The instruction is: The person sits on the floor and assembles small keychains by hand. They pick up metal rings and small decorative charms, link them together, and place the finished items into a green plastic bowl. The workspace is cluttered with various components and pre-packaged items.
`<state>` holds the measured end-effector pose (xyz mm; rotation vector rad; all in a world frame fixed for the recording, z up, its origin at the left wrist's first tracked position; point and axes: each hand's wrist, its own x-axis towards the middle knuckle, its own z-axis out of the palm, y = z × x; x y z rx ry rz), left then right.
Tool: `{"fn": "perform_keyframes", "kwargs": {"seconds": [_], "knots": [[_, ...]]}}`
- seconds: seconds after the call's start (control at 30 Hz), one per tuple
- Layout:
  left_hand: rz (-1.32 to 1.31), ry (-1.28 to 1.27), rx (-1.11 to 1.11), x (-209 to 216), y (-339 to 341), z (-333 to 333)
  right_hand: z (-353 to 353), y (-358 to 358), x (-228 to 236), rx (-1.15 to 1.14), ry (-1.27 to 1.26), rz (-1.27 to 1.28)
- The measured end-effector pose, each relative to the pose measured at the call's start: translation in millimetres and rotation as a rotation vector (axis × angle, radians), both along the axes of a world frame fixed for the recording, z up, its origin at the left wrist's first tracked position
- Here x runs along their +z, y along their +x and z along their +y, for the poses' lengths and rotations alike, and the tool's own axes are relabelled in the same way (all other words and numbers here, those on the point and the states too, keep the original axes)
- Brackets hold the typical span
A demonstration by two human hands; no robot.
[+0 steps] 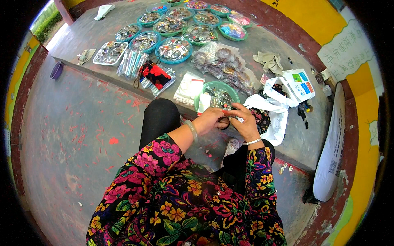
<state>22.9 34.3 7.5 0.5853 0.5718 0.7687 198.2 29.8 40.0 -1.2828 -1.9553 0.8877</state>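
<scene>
My left hand [208, 121] and my right hand [245, 125] meet over the near edge of a green basin, fingers bent and pinched together. Between them is a small dark loop [225, 124], perhaps a hair band, with a bit of red near the fingertips. Its exact kind is too small to make out. Just beyond my fingers, the green basin [236, 95] holds many small packaged pieces and a white card. Beside it on the left lies a stack of clear bags with white cards [189, 87]. To the right, a white plastic bag [279, 121] lies open with dark, patterned pieces in it.
On the raised concrete ledge [96, 35] stand several basins of packaged trinkets, including a blue basin [174, 61] and a white tray [98, 60]. Bagged brown pieces [225, 65] and a red-black pouch [155, 75] lie nearer. A purple basin [56, 70] is at far left.
</scene>
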Motion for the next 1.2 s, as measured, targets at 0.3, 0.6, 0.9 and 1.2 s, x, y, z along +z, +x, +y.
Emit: {"fn": "perform_keyframes", "kwargs": {"seconds": [0.3, 0.6, 0.9, 1.2], "knots": [[0.129, -0.002, 0.026, 8.3, -0.1, -5.0, 0.4, 0.6, -2.9, 0.008, 0.155, -0.154], [0.089, -0.013, -0.036, 7.4, 0.7, -4.9, 1.8, 2.9, -6.4, 0.041, 0.146, -0.139], [-0.022, 0.086, -0.069, -1.8, 3.3, 0.0, 0.8, -4.4, -8.3, -0.096, 0.011, 0.073], [0.037, 0.142, 0.095, 7.5, 4.1, -2.6, 2.4, -4.1, -11.2, -0.144, -0.446, 0.561]]}}
